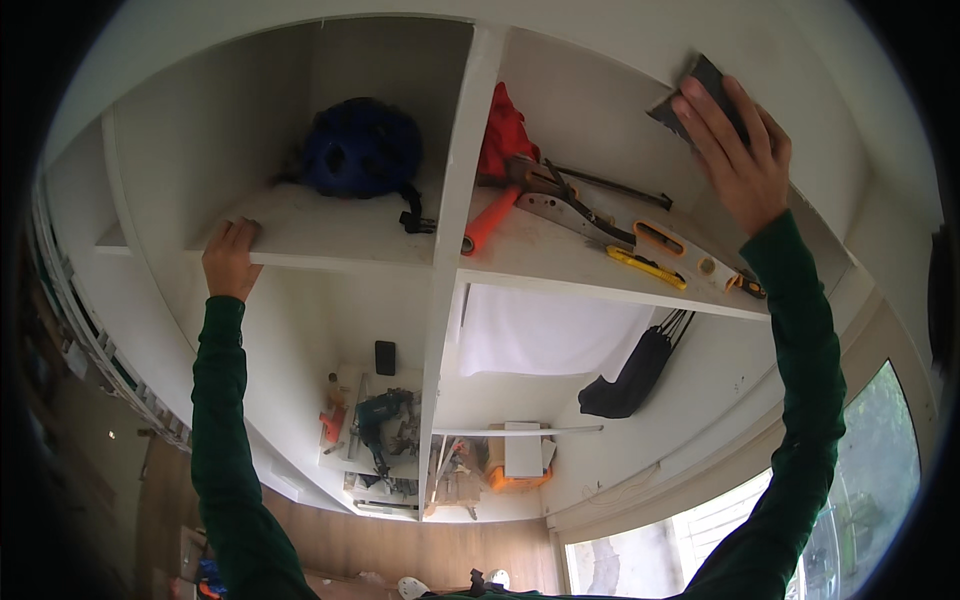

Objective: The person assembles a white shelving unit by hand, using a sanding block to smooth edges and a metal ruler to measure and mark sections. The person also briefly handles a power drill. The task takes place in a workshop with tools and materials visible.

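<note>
High up at the right, my right hand point(740, 150) presses a folded dark grey sheet of sandpaper point(712, 88) against the white upper frame point(640, 40) of the cupboard. My left hand point(231, 257) has its fingers curled over the front edge of the left shelf point(330, 250). Behind it on that shelf sits a blue helmet point(362, 148) with a black strap. Below my right hand, the right shelf point(520, 262) bears a spirit level point(660, 238), a yellow utility knife point(646, 268), an orange-red tube point(490, 222) and a red cloth-like thing point(507, 130).
A white upright divider point(455, 230) parts the compartments. Lower down are a black drawstring bag point(635, 370), a white cloth point(550, 325), a teal power drill point(380, 415) and an orange box point(520, 478). A bright window point(870, 470) stands at the lower right, above a wooden floor point(400, 540).
</note>
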{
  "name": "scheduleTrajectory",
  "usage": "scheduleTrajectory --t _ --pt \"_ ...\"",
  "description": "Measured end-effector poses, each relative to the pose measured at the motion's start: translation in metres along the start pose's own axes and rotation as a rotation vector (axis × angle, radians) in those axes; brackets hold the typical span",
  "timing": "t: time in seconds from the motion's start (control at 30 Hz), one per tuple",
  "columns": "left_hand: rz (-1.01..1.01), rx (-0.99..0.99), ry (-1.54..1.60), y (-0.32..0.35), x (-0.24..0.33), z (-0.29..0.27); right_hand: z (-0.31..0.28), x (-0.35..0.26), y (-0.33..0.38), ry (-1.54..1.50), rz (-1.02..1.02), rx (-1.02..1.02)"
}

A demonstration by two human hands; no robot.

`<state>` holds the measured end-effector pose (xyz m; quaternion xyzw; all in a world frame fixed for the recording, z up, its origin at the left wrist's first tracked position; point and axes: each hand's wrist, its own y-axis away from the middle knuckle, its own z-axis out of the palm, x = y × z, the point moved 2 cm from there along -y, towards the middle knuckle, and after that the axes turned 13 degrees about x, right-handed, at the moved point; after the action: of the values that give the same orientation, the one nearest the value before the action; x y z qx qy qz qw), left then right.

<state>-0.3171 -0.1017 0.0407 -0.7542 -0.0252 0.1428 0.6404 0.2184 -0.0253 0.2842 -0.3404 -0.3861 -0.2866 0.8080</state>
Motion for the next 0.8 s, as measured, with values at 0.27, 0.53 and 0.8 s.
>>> scheduleTrajectory --t 0.27,0.53,0.8 --pt "0.025 -0.003 -0.036 -0.003 0.003 -0.004 0.013 -0.005 0.004 0.114 -0.035 -0.027" --pt "-0.075 -0.109 -0.039 -0.004 0.002 -0.002 0.028 -0.027 0.000 0.057 0.029 0.056" --pt "-0.079 -0.138 -0.051 0.013 -0.015 0.017 -0.089 -0.010 0.134 -0.005 0.388 0.082"
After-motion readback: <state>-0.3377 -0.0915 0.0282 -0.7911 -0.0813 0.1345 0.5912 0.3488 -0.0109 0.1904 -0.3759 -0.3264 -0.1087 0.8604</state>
